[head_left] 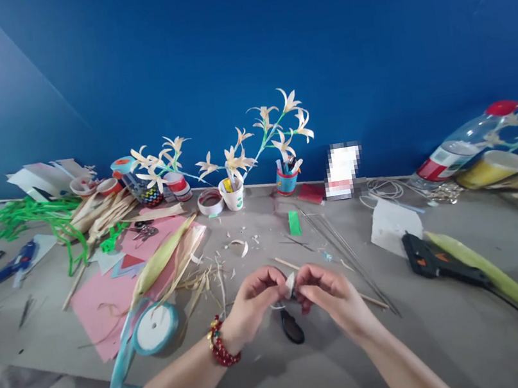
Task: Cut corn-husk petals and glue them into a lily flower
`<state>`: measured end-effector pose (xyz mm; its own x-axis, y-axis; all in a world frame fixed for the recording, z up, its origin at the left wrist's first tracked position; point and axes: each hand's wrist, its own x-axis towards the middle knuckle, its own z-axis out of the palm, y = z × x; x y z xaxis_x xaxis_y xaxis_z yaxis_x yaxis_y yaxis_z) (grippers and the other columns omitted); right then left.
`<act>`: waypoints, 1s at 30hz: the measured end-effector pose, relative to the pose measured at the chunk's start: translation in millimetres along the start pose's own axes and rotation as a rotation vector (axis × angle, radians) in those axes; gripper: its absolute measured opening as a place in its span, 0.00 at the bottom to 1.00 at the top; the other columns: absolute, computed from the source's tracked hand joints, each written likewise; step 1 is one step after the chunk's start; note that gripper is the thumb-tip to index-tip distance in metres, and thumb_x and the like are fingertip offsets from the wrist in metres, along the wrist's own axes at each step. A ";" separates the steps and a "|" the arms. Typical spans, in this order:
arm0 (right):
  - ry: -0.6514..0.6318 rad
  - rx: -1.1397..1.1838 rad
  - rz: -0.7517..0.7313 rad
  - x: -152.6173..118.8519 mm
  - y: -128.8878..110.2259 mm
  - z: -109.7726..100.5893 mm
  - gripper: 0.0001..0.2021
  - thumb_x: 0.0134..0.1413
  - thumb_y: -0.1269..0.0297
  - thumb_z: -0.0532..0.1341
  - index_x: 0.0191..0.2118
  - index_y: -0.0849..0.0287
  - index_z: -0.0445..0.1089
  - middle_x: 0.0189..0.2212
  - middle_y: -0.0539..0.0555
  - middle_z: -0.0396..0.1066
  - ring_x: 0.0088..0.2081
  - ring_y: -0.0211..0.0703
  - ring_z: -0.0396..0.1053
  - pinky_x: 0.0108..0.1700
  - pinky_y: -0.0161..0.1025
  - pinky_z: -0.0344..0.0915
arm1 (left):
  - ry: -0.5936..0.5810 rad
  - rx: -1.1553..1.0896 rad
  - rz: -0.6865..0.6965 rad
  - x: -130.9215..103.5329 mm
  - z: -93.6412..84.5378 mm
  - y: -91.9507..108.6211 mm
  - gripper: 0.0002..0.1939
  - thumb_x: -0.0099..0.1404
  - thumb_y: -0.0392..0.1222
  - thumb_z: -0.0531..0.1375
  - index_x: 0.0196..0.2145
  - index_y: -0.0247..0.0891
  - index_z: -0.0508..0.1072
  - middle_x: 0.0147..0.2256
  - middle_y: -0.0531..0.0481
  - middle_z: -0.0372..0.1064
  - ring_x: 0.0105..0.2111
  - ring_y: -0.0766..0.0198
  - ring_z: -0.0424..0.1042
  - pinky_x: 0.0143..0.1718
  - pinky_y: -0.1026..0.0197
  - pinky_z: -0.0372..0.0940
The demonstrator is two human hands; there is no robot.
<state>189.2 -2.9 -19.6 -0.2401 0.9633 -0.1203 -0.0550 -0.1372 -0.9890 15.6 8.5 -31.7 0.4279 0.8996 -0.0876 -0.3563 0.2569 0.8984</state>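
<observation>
My left hand (259, 296) pinches a small off-white petal-shaped piece (291, 285) at the middle of the table's near side. From the other side my right hand (331, 293) meets it, fingertips closed together against the same piece. What lies between the right fingertips is partly hidden. Below the hands a black-handled tool (292, 327) rests on the table, its far end covered by the fingers. A thin wooden stick (373, 301) runs out beyond my right hand. Pale husk scraps (204, 283) lie to the left of my left hand.
Husk flowers on stems stand in a white cup (232, 194). At left lie a blue ribbon spool (155, 328), pink paper (96, 309) and green strands (38, 214). Long metal wires (344, 243) and a black glue gun (437, 261) with its cord lie right, near a plastic bottle (465, 140).
</observation>
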 end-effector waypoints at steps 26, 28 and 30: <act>0.068 -0.014 0.014 -4.2 1.4 2.3 0.08 0.53 0.61 0.61 0.29 0.59 0.65 0.22 0.46 0.63 0.21 0.35 0.65 0.24 0.33 0.65 | 0.040 0.033 -0.002 -1.6 -0.3 0.9 0.12 0.58 0.45 0.66 0.28 0.34 0.70 0.26 0.52 0.64 0.28 0.68 0.62 0.32 0.65 0.57; 0.062 -0.007 0.008 -4.1 0.7 3.3 0.08 0.54 0.60 0.61 0.30 0.59 0.66 0.22 0.47 0.64 0.22 0.35 0.65 0.25 0.34 0.66 | 0.042 0.029 -0.002 -1.5 0.2 1.5 0.12 0.58 0.45 0.66 0.28 0.34 0.70 0.27 0.52 0.64 0.28 0.68 0.62 0.32 0.65 0.57; 0.053 -0.015 0.008 -3.9 -1.0 5.8 0.08 0.53 0.60 0.62 0.30 0.59 0.67 0.23 0.47 0.64 0.22 0.35 0.65 0.25 0.34 0.67 | 0.037 0.032 -0.007 -1.5 0.6 1.7 0.12 0.58 0.45 0.66 0.28 0.34 0.70 0.27 0.52 0.65 0.28 0.69 0.63 0.32 0.65 0.58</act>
<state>184.6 -7.9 -17.6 -0.1892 0.9730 -0.1320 -0.0383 -0.1417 -0.9892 14.9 7.4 -29.7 0.3988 0.9105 -0.1090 -0.3268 0.2522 0.9108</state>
